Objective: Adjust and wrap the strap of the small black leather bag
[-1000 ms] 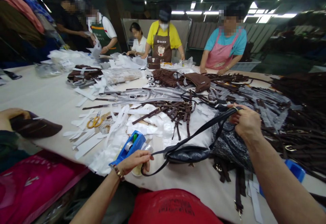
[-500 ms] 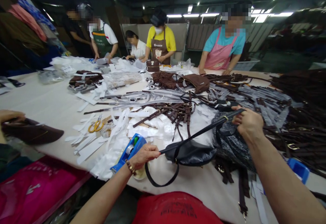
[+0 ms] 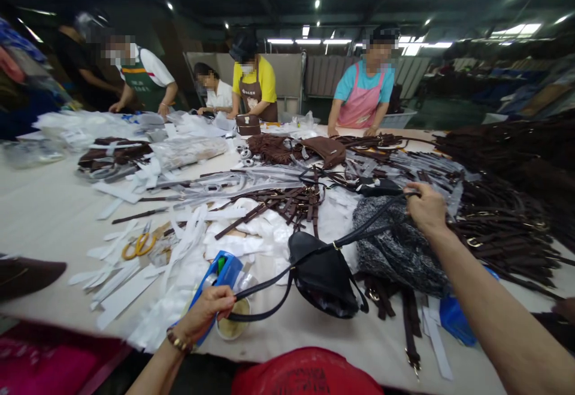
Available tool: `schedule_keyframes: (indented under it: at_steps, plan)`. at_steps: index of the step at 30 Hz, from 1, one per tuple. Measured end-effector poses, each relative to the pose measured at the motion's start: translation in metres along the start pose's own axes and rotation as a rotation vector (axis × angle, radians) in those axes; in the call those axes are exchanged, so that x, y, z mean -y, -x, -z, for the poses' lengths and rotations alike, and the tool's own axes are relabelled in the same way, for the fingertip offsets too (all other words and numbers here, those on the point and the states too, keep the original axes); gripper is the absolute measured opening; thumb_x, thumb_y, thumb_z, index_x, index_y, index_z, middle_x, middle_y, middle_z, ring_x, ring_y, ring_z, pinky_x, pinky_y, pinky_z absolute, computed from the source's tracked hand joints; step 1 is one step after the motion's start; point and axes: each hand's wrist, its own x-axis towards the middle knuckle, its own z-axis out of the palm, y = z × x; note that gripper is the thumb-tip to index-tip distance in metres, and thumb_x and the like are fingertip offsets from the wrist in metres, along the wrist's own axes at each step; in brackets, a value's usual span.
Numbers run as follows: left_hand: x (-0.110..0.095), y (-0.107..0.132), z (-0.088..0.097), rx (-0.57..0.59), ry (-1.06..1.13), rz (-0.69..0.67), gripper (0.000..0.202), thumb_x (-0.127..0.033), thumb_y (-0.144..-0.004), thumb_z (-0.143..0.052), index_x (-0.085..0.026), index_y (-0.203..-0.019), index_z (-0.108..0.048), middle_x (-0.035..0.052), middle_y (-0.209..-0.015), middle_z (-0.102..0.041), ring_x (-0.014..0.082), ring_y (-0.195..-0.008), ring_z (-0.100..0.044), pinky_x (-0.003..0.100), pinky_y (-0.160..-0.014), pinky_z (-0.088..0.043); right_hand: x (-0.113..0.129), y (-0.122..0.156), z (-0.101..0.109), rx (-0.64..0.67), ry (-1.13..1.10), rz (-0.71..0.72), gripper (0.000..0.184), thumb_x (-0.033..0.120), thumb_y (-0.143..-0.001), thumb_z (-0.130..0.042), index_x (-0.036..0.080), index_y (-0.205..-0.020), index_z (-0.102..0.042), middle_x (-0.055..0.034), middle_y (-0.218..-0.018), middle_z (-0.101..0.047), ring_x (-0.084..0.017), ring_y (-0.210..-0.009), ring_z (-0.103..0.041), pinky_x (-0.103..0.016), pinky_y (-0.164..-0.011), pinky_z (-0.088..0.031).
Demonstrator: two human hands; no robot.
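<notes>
A small black bag lies on the table edge in front of me, its long black strap stretched to both sides. My left hand is closed on the strap's near end, right over a blue tape dispenser. Farther right, my right hand is closed on the strap's other end, above a grey speckled bag.
Brown straps, white paper strips and yellow scissors cover the table. A dark strap pile fills the right side. Several people in aprons work at the far edge. A brown bag lies mid-table.
The strap has been drawn out: my left hand slid down and left to the strap's end. The black bag now lies flat and plain to see. The camera turned right.
</notes>
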Motion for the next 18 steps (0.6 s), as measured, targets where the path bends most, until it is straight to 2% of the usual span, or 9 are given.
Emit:
schedule_keyframes:
  at_steps: [1,3,5,6,9,12,14,16,18]
  plan:
    - [-0.004,0.000,0.000,0.008,-0.004,-0.004,0.035,-0.043,-0.061,-0.067,-0.014,-0.052,-0.050,-0.0033,-0.045,-0.044,0.0066,-0.043,-0.029,0.022,-0.047,-0.018,0.001,0.007,-0.001,0.051,0.198,0.067,0.021,0.015,-0.066,-0.059,0.019,-0.087,-0.062,-0.0011,-0.064,-0.054,-0.018,-0.059,-0.049,-0.028,-0.054,-0.035]
    - [-0.016,0.001,0.001,0.015,0.000,-0.028,0.034,-0.042,-0.061,-0.068,-0.014,-0.052,-0.051,-0.0035,-0.043,-0.043,0.0065,-0.043,-0.031,0.021,-0.047,-0.019,0.002,0.022,-0.004,0.243,0.709,0.211,0.034,0.014,-0.073,-0.053,0.021,-0.105,-0.060,-0.0069,-0.083,-0.059,-0.022,-0.072,-0.055,-0.030,-0.060,-0.036]
    - [-0.031,0.003,0.000,0.013,0.029,-0.066,0.033,-0.040,-0.061,-0.068,-0.013,-0.053,-0.052,-0.0031,-0.043,-0.045,0.0057,-0.041,-0.031,0.021,-0.046,-0.019,-0.002,0.034,-0.008,0.467,1.165,0.326,0.036,0.010,-0.077,-0.045,0.022,-0.108,-0.059,-0.0097,-0.089,-0.060,-0.024,-0.073,-0.058,-0.031,-0.059,-0.035]
    - [-0.039,0.004,-0.001,0.011,0.058,-0.088,0.032,-0.039,-0.061,-0.069,-0.013,-0.053,-0.052,-0.0025,-0.044,-0.046,0.0053,-0.041,-0.031,0.021,-0.045,-0.018,-0.006,0.037,-0.010,0.543,1.281,0.345,0.036,0.007,-0.077,-0.042,0.021,-0.105,-0.060,-0.0102,-0.087,-0.061,-0.024,-0.072,-0.059,-0.030,-0.058,-0.035]
    - [-0.062,0.009,-0.011,0.038,0.148,-0.157,0.031,-0.038,-0.060,-0.071,-0.013,-0.054,-0.054,-0.0006,-0.047,-0.051,0.0042,-0.039,-0.031,0.021,-0.044,-0.016,-0.019,0.044,-0.014,0.570,1.323,0.301,0.033,0.002,-0.074,-0.039,0.011,-0.095,-0.062,-0.0162,-0.081,-0.062,-0.028,-0.070,-0.060,-0.032,-0.059,-0.036]
    - [-0.076,0.013,-0.026,0.102,0.203,-0.187,0.033,-0.039,-0.060,-0.072,-0.012,-0.056,-0.055,0.0003,-0.049,-0.052,0.0043,-0.039,-0.032,0.021,-0.043,-0.015,-0.027,0.067,-0.025,0.586,1.335,0.360,0.034,0.001,-0.074,-0.040,0.002,-0.104,-0.057,-0.0232,-0.086,-0.061,-0.033,-0.080,-0.058,-0.040,-0.068,-0.037]
    - [-0.079,0.014,-0.036,0.130,0.231,-0.189,0.033,-0.040,-0.060,-0.072,-0.012,-0.057,-0.055,0.0000,-0.048,-0.051,0.0050,-0.040,-0.034,0.021,-0.044,-0.017,-0.031,0.097,-0.042,0.726,1.250,0.503,0.041,0.001,-0.073,-0.043,0.008,-0.112,-0.054,-0.0169,-0.091,-0.062,-0.028,-0.088,-0.056,-0.039,-0.078,-0.034]
    - [-0.081,0.014,-0.044,0.143,0.239,-0.206,0.033,-0.040,-0.062,-0.071,-0.012,-0.057,-0.053,-0.0019,-0.045,-0.046,0.0060,-0.041,-0.035,0.021,-0.046,-0.022,-0.035,0.135,-0.062,0.905,1.129,0.633,0.041,0.002,-0.076,-0.044,0.016,-0.113,-0.056,-0.0087,-0.088,-0.063,-0.021,-0.088,-0.055,-0.034,-0.086,-0.031]
    - [-0.082,0.013,-0.046,0.136,0.163,-0.245,0.035,-0.043,-0.065,-0.066,-0.014,-0.058,-0.048,-0.0042,-0.042,-0.041,0.0064,-0.042,-0.034,0.023,-0.050,-0.028,-0.038,0.171,-0.080,1.000,1.047,0.692,0.040,0.001,-0.078,-0.041,0.015,-0.112,-0.056,-0.0085,-0.086,-0.063,-0.021,-0.086,-0.054,-0.034,-0.087,-0.031]
